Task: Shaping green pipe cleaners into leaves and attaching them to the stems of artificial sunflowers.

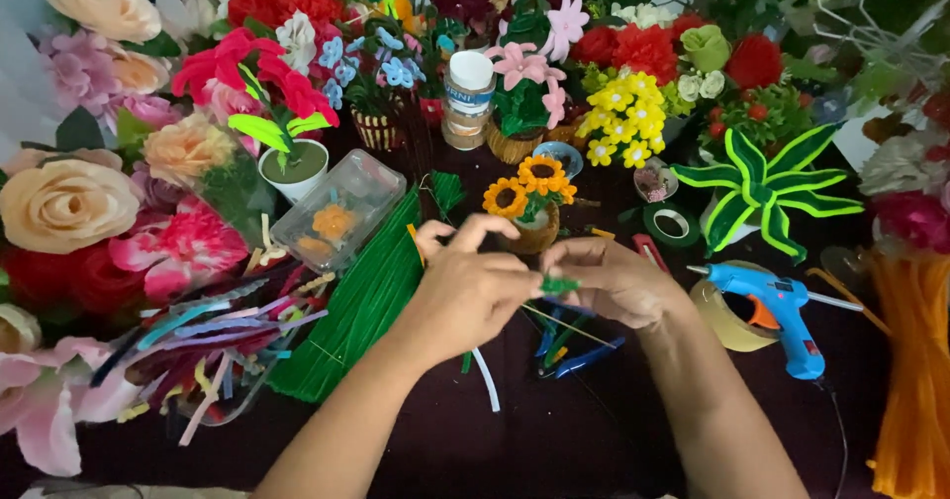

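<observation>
Two forearms reach over the dark bench (554, 440), where a small green chenille piece (560, 285), seemingly early in shaping, is pinched between left hand (470, 296) and right hand (614, 279), beside a green stem bundle (361, 306) and blue glue gun (777, 306).

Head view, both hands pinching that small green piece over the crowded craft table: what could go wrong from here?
1. The green piece is small and held only between the fingertips of the left hand and right hand; it could slip and get lost among the clutter.
2. The blue glue gun lies just beside the right forearm; a sideways move might knock it.
3. The little sunflower pot stands right behind the hands and could tip.
</observation>
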